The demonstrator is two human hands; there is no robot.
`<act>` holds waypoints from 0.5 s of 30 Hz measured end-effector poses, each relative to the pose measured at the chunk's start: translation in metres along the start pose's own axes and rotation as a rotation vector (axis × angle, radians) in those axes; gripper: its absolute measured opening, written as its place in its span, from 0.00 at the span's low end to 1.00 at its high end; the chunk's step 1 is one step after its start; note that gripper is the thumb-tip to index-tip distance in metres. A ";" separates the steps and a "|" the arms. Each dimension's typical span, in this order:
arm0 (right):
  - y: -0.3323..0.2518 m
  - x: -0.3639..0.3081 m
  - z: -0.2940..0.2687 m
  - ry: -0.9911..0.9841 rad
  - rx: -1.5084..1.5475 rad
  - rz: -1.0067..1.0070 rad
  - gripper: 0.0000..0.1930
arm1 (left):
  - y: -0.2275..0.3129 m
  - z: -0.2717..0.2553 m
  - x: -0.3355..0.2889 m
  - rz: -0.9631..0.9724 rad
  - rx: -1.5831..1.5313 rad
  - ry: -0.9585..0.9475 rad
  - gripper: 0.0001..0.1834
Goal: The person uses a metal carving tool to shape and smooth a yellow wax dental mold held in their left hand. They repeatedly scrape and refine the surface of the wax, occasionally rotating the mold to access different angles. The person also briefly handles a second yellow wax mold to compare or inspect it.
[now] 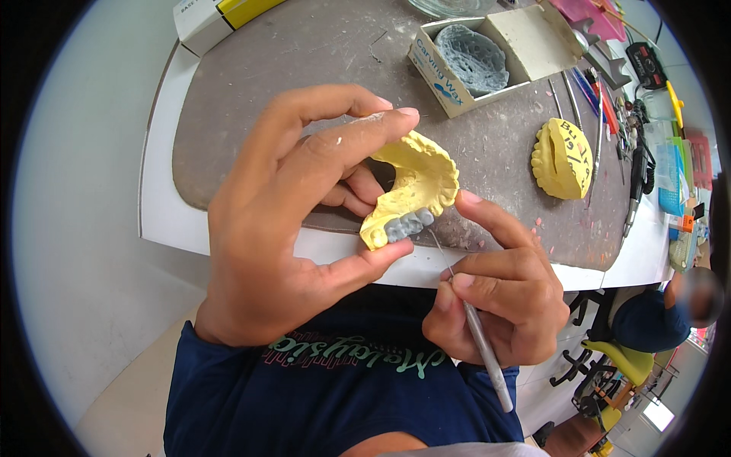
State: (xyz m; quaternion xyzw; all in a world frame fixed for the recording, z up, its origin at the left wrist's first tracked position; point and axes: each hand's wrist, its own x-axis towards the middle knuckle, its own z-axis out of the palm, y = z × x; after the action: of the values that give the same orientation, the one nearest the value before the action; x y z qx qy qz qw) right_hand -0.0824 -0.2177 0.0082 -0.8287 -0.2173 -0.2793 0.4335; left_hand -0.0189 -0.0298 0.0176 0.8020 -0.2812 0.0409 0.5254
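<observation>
My left hand (285, 183) grips a yellow plaster dental cast (426, 175) by its edges, thumb below and fingers above. Grey wax teeth (409, 225) fill one stretch of the cast's arch, close to my left thumb. My right hand (502, 297) holds a thin metal wax carver (483, 346) like a pen. The carver's fine tip lies at the end of the grey wax teeth; whether it touches them I cannot tell. My right index finger reaches up beside the cast's right edge. Both hands are over the table's near edge.
An open cardboard box (449, 95) with grey wax (472, 59) stands at the back. To the right lies a second yellow cast (563, 160). Hand tools and a handpiece (633, 190) crowd the right side. Another person (651, 320) sits at far right.
</observation>
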 end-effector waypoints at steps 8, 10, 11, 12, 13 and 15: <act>0.002 0.003 -0.002 -0.041 0.002 -0.028 0.10 | 0.000 -0.003 0.003 -0.093 -0.086 -0.023 0.41; 0.002 0.004 -0.002 -0.040 -0.006 -0.023 0.11 | 0.000 -0.003 0.004 -0.093 -0.086 -0.023 0.41; 0.001 0.004 -0.002 -0.042 -0.007 -0.017 0.11 | 0.000 -0.003 0.004 -0.092 -0.087 -0.022 0.41; 0.001 0.004 -0.001 -0.041 -0.009 -0.015 0.11 | 0.000 -0.003 0.003 -0.090 -0.086 -0.023 0.41; 0.001 0.004 -0.001 -0.041 -0.012 -0.013 0.11 | 0.000 -0.003 0.003 -0.089 -0.085 -0.022 0.41; 0.001 0.004 0.000 -0.037 -0.019 -0.013 0.11 | -0.001 -0.003 0.003 -0.089 -0.087 -0.020 0.41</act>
State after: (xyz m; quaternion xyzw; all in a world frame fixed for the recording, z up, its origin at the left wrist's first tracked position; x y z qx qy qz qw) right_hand -0.0789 -0.2179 0.0106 -0.8364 -0.2281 -0.2689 0.4197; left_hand -0.0158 -0.0285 0.0193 0.7905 -0.2519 -0.0030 0.5583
